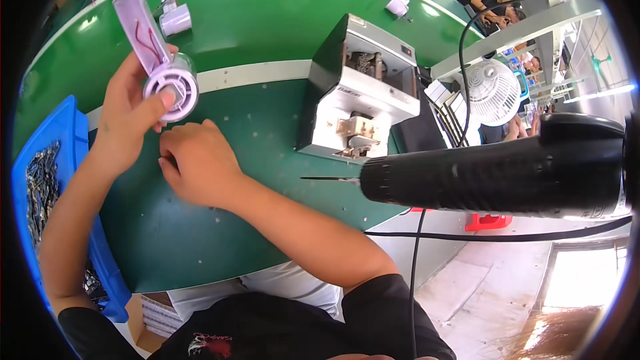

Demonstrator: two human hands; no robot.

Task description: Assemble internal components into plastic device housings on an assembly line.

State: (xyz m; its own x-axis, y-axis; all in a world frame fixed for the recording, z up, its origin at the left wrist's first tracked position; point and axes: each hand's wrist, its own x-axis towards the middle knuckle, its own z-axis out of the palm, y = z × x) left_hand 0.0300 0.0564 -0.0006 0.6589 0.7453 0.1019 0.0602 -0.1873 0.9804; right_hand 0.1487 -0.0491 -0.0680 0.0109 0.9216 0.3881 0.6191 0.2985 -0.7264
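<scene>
My left hand (127, 110) is closed around a lavender plastic housing (179, 93), which looks like a hair dryer body. Its open handle (139, 30) points up and away, with red wires inside. My thumb presses on the round ringed end, which faces me. Just below and to the right, my right hand (200, 163) hovers over the green table with its fingers curled in. Whatever those fingers may pinch is hidden. An electric screwdriver (493, 170), black with a thin bit, hangs level at the right, apart from both hands.
A black and silver screw feeder (373, 87) stands on the table (260, 130). At the left sits a blue bin (113, 267) of small metal parts. Lavender parts (175, 20) lie on the green conveyor (267, 10). Black cables (500, 235), a white fan (493, 90) and co-workers are at the right.
</scene>
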